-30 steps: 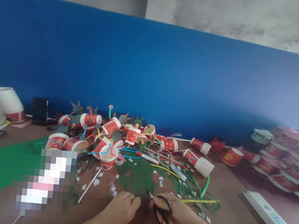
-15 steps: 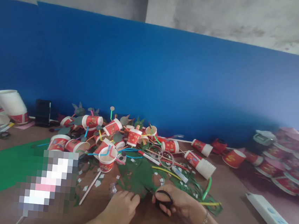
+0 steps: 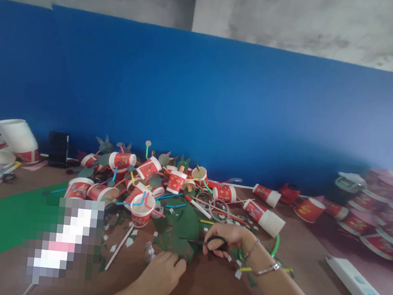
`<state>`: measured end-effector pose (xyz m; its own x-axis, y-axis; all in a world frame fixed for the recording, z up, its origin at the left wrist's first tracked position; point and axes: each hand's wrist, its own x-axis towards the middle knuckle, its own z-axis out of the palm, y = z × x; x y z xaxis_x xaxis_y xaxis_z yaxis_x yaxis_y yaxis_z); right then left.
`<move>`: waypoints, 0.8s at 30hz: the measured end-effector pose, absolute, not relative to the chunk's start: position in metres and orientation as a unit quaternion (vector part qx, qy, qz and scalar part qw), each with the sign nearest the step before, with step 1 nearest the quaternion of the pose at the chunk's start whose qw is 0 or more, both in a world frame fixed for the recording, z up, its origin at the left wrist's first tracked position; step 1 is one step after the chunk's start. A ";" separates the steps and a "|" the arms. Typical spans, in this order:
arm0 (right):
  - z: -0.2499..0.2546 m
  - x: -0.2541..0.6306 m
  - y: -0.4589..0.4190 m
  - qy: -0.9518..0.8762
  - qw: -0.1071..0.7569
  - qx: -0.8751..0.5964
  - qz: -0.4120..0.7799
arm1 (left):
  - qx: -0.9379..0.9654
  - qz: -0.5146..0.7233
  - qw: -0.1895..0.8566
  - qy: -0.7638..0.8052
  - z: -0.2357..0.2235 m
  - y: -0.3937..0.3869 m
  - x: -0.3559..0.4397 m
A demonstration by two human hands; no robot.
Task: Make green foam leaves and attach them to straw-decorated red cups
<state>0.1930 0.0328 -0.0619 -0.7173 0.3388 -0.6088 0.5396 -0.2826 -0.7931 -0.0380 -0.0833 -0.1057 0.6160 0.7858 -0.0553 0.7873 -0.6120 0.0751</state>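
A person's right hand (image 3: pixel 227 241), a silver bangle (image 3: pixel 268 269) at its wrist, grips black-handled metal scissors (image 3: pixel 215 243), the blades pointing left over a dark green paper sheet (image 3: pixel 177 227) on a brown desk (image 3: pixel 214 288). The left hand (image 3: pixel 166 267), its fingers curled, rests at the sheet's near edge; whether it pinches the paper cannot be told.

Just beyond the sheet, a red-and-white paper cup (image 3: pixel 140 217) stands upright with blue and pink bent straws, before a heap of similar cups, many on their sides. A white marker with a red cap (image 3: pixel 201 208) lies near clear tape rings (image 3: pixel 219 210), and white paper scraps (image 3: pixel 129 241) dot the surface. At right, a nested stack of paper cups (image 3: pixel 262 218) lies on its side, with a white power strip (image 3: pixel 360 286) nearer the camera. A bright green sheet (image 3: pixel 5 222) spreads at left, and a blue partition (image 3: pixel 201 101) rises behind.
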 end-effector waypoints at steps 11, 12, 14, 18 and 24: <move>-0.052 0.200 0.025 0.608 0.033 0.381 -0.695 | 0.872 0.108 0.116 0.463 -0.094 -0.088 -0.045; -0.050 0.204 0.023 0.612 0.021 0.391 -0.687 | 0.859 0.138 0.137 0.474 -0.094 -0.088 -0.047; -0.043 0.212 0.016 0.624 0.017 0.423 -0.657 | 0.827 0.200 0.185 0.491 -0.096 -0.086 -0.049; -0.020 0.225 0.000 0.660 0.017 0.479 -0.578 | 0.742 0.304 0.279 0.528 -0.101 -0.076 -0.048; 0.004 0.230 -0.010 0.683 -0.003 0.485 -0.546 | 0.525 0.314 0.574 0.544 -0.097 -0.064 -0.038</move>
<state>0.2301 -0.0104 0.0041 -0.5299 0.6662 -0.5247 0.6590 -0.0659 -0.7493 -0.0376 -0.0642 -0.0968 0.2109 0.9317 -0.2957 0.2105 0.2522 0.9445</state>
